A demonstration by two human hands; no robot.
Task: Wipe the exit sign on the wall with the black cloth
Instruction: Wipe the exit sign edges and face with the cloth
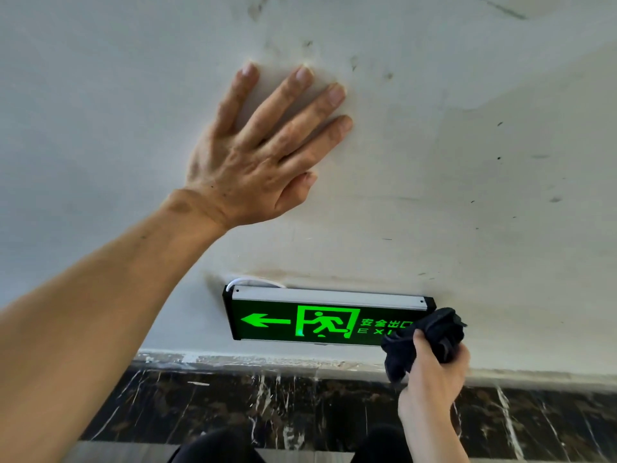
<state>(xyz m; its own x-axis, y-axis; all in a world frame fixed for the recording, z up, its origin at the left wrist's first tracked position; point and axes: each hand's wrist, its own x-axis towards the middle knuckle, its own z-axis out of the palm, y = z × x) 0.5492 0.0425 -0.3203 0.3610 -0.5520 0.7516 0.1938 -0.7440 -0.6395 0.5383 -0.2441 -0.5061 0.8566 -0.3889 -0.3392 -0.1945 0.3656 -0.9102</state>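
A lit green exit sign (pixel 300 322) with a left arrow and running figure is mounted low on the white wall (pixel 467 162), just above the skirting. My right hand (pixel 434 369) is closed on a bunched black cloth (pixel 430 332), which covers the sign's right end and hides part of its lettering. My left hand (pixel 263 148) lies flat on the wall above the sign with fingers spread, holding nothing.
A dark marble skirting band (pixel 233 406) runs along the wall's foot below the sign. A white cable (pixel 247 280) loops out at the sign's top left corner. The wall carries dark scuff marks. My knees in black trousers (pixel 213 449) show at the bottom edge.
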